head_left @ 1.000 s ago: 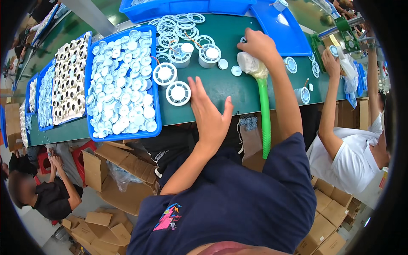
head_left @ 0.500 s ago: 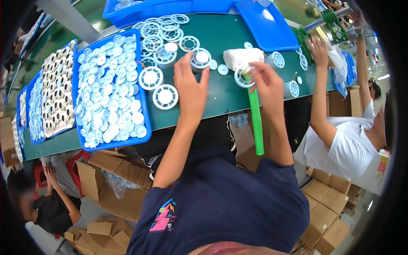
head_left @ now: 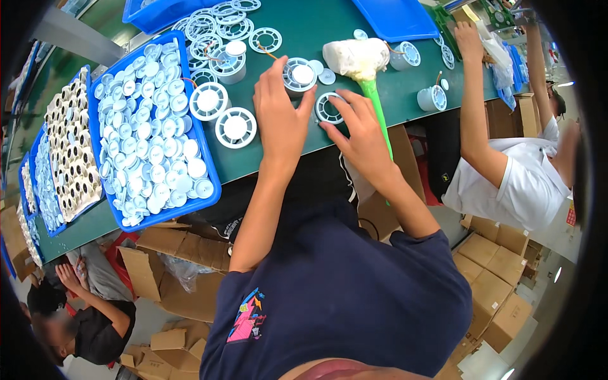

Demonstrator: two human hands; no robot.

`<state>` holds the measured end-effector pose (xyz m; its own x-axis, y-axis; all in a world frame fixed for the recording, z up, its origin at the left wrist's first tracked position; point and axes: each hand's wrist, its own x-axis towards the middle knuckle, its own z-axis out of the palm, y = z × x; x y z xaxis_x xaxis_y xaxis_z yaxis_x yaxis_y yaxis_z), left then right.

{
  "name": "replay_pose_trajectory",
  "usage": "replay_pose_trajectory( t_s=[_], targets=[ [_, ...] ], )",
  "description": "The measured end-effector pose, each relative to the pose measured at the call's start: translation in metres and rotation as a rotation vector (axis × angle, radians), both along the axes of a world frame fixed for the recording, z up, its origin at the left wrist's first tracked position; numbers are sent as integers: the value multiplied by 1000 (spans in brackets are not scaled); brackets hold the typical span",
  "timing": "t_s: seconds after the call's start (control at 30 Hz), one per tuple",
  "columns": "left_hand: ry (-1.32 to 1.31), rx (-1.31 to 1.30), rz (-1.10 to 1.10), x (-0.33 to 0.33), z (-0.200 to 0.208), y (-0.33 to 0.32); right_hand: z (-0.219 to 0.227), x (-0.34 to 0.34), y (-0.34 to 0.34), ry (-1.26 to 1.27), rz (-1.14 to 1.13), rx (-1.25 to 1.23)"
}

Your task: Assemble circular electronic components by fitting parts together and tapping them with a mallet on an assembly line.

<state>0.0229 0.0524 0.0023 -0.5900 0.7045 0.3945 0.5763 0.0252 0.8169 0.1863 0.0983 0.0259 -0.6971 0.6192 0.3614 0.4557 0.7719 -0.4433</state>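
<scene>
My left hand rests on the table, its fingers and thumb around the side of a round pale-blue housing. A white disc sits in the middle of that housing's slotted top. Between thumb and fingertips, my right hand has a slotted pale-blue ring at the tabletop, its open centre showing green. Behind the right hand lies a mallet with a white wrapped head and a green handle that juts over the table edge. Two more housings with white centres, one of them here, stand left of my left hand.
A blue tray heaped with pale-blue discs stands on the left. Loose slotted rings lie at the back, near a blue bin. A blue lid or tray is at the back right. A co-worker's arm reaches in from the right.
My right hand has brought the ring left and down, from above the mallet to the table beside the housing. My left hand stays at its housing. The whole view has shifted slightly.
</scene>
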Motion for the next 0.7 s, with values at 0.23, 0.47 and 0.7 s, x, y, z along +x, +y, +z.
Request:
replay_pose_trajectory(
  t_s=[0.23, 0.47, 0.7],
  targets=[
    [-173, -39, -114, 1, 5, -24, 25, 2, 4, 200, -40, -201],
    [-150, -1, -176, 0, -1, -28, 34, -35, 13, 147, 207, -58],
    [-137, 31, -159, 1, -2, -28, 28, -41, 19, 136, 219, -131]
  ],
)
